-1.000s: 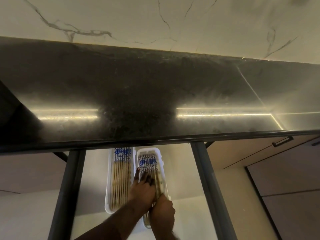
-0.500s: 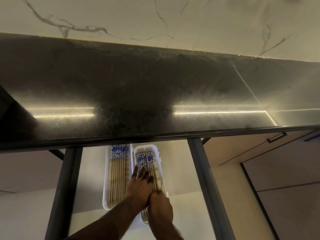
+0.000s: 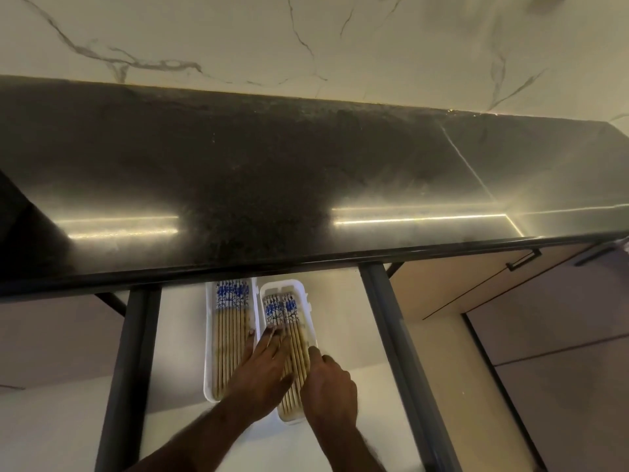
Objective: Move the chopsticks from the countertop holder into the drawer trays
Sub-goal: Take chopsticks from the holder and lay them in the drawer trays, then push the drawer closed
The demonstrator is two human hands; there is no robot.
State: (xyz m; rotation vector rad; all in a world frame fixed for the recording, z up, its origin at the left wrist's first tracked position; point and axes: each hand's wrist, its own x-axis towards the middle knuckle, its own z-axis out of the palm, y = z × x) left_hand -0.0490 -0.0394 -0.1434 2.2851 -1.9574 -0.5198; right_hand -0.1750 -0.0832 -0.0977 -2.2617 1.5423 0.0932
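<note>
Right hand (image 3: 328,390): grip loosely curled, fingertips on the right tray (image 3: 308,338) rim, possibly touching chopsticks (image 3: 294,356). Left hand (image 3: 262,371): open grip, flat on them. Left tray (image 3: 208,352): full. Both in open drawer (image 3: 343,321). Beyond: dark table (image 3: 306,172).

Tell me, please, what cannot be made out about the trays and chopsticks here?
Head view only:
- Left tray: far end hidden under the countertop; near right corner covered by the left hand.
- Chopsticks in the right tray: partly covered by both hands, so no count; the right hand hides the near rim.
- Countertop holder: not in view.
- Drawer front: cut off by the bottom edge.
</note>
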